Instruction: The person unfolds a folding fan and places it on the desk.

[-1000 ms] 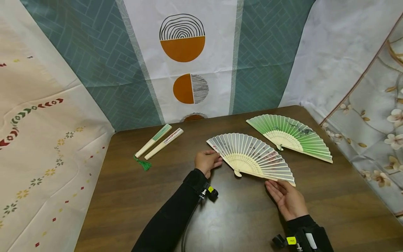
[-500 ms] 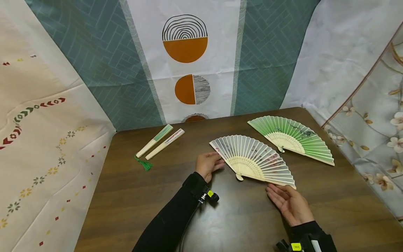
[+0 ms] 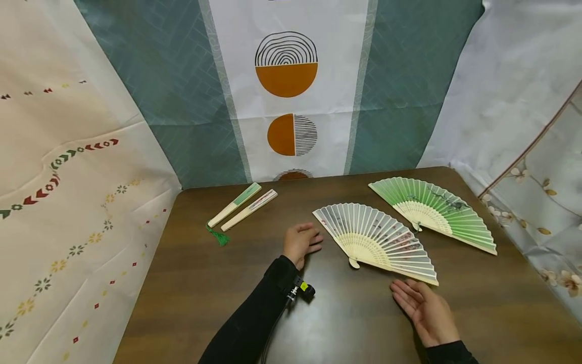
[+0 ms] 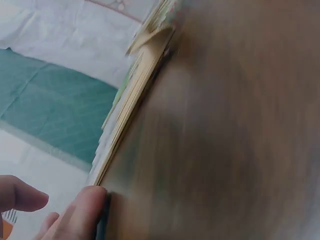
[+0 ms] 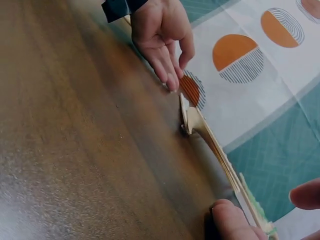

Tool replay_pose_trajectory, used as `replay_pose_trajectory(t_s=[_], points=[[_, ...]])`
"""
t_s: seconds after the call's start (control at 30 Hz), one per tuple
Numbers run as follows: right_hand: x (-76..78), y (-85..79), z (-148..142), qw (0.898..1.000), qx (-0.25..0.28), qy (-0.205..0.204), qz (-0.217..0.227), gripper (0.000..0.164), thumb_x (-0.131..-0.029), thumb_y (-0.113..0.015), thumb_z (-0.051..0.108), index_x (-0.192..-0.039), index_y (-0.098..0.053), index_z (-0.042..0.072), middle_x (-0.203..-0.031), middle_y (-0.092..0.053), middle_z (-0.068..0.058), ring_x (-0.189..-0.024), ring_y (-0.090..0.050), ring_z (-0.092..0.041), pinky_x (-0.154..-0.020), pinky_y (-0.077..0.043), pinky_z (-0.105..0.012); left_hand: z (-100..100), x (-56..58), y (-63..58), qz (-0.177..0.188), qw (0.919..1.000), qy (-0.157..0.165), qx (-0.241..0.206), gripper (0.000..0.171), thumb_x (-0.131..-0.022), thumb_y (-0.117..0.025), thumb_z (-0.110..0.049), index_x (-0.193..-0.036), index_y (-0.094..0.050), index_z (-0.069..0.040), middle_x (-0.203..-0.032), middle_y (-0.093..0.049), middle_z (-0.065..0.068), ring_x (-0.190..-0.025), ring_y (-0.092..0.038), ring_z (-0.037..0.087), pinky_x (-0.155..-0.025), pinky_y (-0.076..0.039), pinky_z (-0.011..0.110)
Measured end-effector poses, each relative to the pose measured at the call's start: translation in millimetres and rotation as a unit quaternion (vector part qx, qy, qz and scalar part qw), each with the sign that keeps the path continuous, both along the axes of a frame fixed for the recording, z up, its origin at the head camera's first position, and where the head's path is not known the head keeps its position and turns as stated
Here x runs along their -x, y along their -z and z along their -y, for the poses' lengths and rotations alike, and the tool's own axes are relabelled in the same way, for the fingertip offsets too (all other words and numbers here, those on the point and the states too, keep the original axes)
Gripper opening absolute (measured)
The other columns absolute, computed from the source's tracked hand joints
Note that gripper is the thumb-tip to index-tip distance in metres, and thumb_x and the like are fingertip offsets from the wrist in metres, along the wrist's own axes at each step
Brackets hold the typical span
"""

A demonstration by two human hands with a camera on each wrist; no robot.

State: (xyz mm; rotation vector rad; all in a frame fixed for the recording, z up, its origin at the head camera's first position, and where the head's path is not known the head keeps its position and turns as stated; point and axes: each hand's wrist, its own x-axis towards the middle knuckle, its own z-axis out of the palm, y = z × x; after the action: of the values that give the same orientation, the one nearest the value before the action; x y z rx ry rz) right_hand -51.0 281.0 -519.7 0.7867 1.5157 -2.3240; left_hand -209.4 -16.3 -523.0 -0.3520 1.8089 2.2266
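An unfolded white hand fan with a pale ribbed base and reddish print lies spread on the wooden table. Left of it, my left hand rests with relaxed fingers, a small gap from the fan's left edge in the head view. My right hand lies palm up just below the fan's right end, fingers extended and holding nothing. Behind and to the right is a second spread fan, green with a dark print. In the right wrist view, the white fan's pivot end shows edge-on between the hands.
Two folded fans lie side by side at the back left: one with a green section and a green tassel, the other pale with reddish print. Patterned cloths hang behind the table and at both sides.
Both hands have come away from the white fan: the left from its left edge, the right from its right end. The head view has shifted; the fans lie as before.
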Motion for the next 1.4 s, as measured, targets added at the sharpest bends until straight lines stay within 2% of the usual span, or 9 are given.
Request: replay_pose_trajectory(t_s=[0.2,0.33,0.43,0.5,0.57,0.77,0.9,1.07,1.4], points=[[-1.6,-6.5,5.0,1.000,-0.029,0.003,-0.007,0.028,-0.126,-0.032,0.027,-0.143,-0.047,0.009,-0.120,-0.074,0.007,-0.110,-0.078,-0.003,-0.107,-0.066,-0.024,20.6,5.6,0.4,-0.053,0.9969,-0.034,0.048,0.041,-0.110,-0.066,-0.002,-0.149,-0.061,0.010,-0.140,-0.076,0.032,-0.112,-0.084,0.036,-0.081,-0.073,0.031],[0.0,-12.0,9.4,0.996,-0.062,-0.002,-0.057,0.029,-0.126,-0.037,0.023,-0.136,-0.059,0.007,-0.114,-0.075,0.009,-0.108,-0.077,-0.005,-0.100,-0.067,-0.023,43.3,14.4,-6.5,-0.125,0.9795,-0.079,0.136,0.045,-0.108,-0.065,-0.002,-0.152,-0.061,0.003,-0.141,-0.077,0.028,-0.121,-0.079,0.042,-0.089,-0.069,0.035],[8.1,-13.4,15.9,0.986,-0.097,-0.006,-0.135,0.025,-0.125,-0.043,0.017,-0.131,-0.066,0.009,-0.116,-0.076,0.013,-0.111,-0.075,-0.002,-0.097,-0.066,-0.019,66.6,23.6,-8.9,-0.195,0.9423,-0.125,0.242,0.050,-0.105,-0.068,-0.004,-0.154,-0.060,-0.003,-0.141,-0.074,0.027,-0.119,-0.075,0.044,-0.092,-0.066,0.047],[18.8,-15.1,24.0,0.976,-0.139,-0.022,-0.168,0.028,-0.124,-0.046,0.015,-0.143,-0.062,0.004,-0.129,-0.073,0.013,-0.119,-0.069,0.002,-0.098,-0.061,-0.014,85.8,37.4,5.9,-0.236,0.9018,-0.148,0.330,0.052,-0.104,-0.071,-0.008,-0.155,-0.061,-0.007,-0.139,-0.073,0.024,-0.117,-0.074,0.040,-0.093,-0.064,0.049],[32.7,-19.3,33.8,0.965,-0.192,-0.051,-0.173,0.040,-0.123,-0.049,0.016,-0.159,-0.055,0.001,-0.149,-0.067,0.004,-0.134,-0.061,-0.002,-0.105,-0.054,-0.012,100.9,44.1,8.9,-0.256,0.8759,-0.154,0.379,0.052,-0.103,-0.074,-0.008,-0.153,-0.063,-0.005,-0.139,-0.070,0.027,-0.117,-0.071,0.044,-0.097,-0.063,0.057],[73.5,-29.9,64.8,0.898,-0.356,-0.153,-0.208,0.057,-0.118,-0.056,0.017,-0.170,-0.046,-0.001,-0.182,-0.039,-0.027,-0.171,-0.033,-0.045,-0.137,-0.039,-0.059,133.7,66.1,29.0,-0.221,0.8412,-0.092,0.485,0.050,-0.103,-0.080,-0.017,-0.151,-0.070,-0.005,-0.144,-0.070,0.028,-0.133,-0.064,0.054,-0.112,-0.057,0.068],[94.4,-32.4,87.1,0.862,-0.406,-0.197,-0.232,0.062,-0.114,-0.061,0.020,-0.170,-0.046,-0.002,-0.180,-0.040,-0.029,-0.171,-0.033,-0.051,-0.140,-0.033,-0.071,148.6,83.5,51.9,-0.200,0.7974,-0.041,0.568,0.049,-0.105,-0.079,-0.023,-0.149,-0.072,-0.003,-0.145,-0.071,0.030,-0.136,-0.063,0.056,-0.118,-0.056,0.066],[110.7,-33.7,111.4,0.849,-0.422,-0.224,-0.224,0.065,-0.111,-0.064,0.021,-0.169,-0.047,-0.001,-0.178,-0.042,-0.031,-0.169,-0.036,-0.053,-0.139,-0.034,-0.072,153.5,82.5,54.6,-0.162,0.7808,0.001,0.603,0.044,-0.103,-0.077,-0.015,-0.146,-0.075,-0.004,-0.142,-0.072,0.028,-0.134,-0.065,0.054,-0.109,-0.062,0.068],[130.1,-43.6,130.1,0.851,-0.415,-0.226,-0.230,0.065,-0.112,-0.063,0.019,-0.171,-0.045,0.000,-0.179,-0.040,-0.031,-0.169,-0.036,-0.052,-0.139,-0.034,-0.071,146.3,73.2,30.2,-0.154,0.7770,0.003,0.611,0.030,-0.102,-0.073,-0.003,-0.132,-0.077,-0.003,-0.130,-0.067,0.027,-0.121,-0.066,0.051,-0.089,-0.067,0.066]])
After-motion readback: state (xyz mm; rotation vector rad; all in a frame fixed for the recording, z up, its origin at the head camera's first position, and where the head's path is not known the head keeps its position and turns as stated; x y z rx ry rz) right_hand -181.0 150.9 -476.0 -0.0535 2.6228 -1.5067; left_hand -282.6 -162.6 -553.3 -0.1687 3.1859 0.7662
